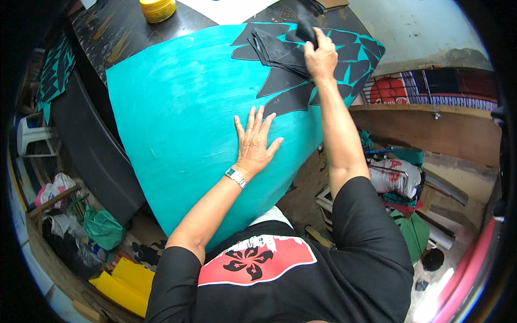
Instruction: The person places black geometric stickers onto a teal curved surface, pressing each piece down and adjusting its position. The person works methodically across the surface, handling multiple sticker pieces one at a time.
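Observation:
A large turquoise sheet lies over a dark worktable. Black pointed cut-out shapes cover its far right part, and several overlap in a stack. My left hand lies flat on the turquoise sheet with fingers spread, just below the black shapes. My right hand reaches farther out and grips a dark pad or cloth, pressing it onto the black shapes.
A yellow jar stands on the table at the far edge beside a white sheet. Below left lie a green bag, yellow sheets and a white stool. Sacks and clutter fill the floor at right, under a wooden board.

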A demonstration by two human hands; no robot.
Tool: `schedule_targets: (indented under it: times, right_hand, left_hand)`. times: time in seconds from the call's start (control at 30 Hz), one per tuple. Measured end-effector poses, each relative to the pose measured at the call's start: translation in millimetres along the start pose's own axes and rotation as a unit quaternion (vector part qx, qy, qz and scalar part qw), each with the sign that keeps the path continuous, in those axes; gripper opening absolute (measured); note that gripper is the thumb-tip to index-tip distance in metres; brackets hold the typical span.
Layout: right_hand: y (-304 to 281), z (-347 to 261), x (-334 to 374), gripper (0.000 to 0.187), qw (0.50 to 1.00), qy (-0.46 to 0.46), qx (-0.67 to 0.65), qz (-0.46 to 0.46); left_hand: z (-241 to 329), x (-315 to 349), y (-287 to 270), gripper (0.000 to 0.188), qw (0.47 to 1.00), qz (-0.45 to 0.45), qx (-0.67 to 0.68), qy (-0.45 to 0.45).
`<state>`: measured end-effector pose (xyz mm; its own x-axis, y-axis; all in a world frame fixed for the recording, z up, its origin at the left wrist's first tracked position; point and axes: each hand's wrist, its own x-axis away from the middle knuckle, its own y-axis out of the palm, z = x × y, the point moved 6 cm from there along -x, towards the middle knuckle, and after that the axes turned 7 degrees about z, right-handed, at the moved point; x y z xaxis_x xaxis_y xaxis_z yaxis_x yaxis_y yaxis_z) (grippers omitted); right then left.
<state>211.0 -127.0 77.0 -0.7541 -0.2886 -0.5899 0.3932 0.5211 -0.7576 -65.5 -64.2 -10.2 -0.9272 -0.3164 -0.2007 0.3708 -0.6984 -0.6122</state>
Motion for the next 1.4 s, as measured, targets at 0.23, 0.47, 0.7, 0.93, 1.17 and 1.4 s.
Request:
schedule_targets:
  times: [0.23, 0.47, 0.7, 0.93, 1.17, 1.4]
  right_hand:
    - [18.7, 76.2, 12.2, 0.063, 0.982, 0.029, 0.093, -0.162]
    - [19.5, 120.7, 77.4, 0.08, 0.963, 0.203, 0.092, -0.151]
    - [40.7, 79.5, 84.3, 0.087, 0.978, 0.153, 0.03, -0.141]
    - [17.1, 66.1, 60.1, 0.072, 0.956, 0.096, -0.241, -0.136]
    - [26.0, 25.9, 46.9, 0.063, 0.962, -0.148, -0.105, -0.202]
    - [28.2, 18.5, 13.4, 0.026, 0.927, -0.192, 0.022, -0.323]
  left_hand:
    - [-2.0, -0.5, 0.2, 0.068, 0.998, -0.014, -0.057, 0.035]
    - [0.0, -2.7, -7.7, 0.072, 0.993, -0.045, -0.111, 0.012]
    - [-8.0, 11.6, -33.2, 0.076, 0.987, -0.029, -0.156, -0.031]
    - [-17.5, -60.4, -66.5, 0.042, 0.99, 0.015, -0.138, -0.037]
    - [-42.3, -194.7, -31.0, 0.042, 0.953, 0.01, -0.191, 0.236]
    - [-69.2, -188.8, -12.7, 0.047, 0.956, 0.014, -0.225, 0.189]
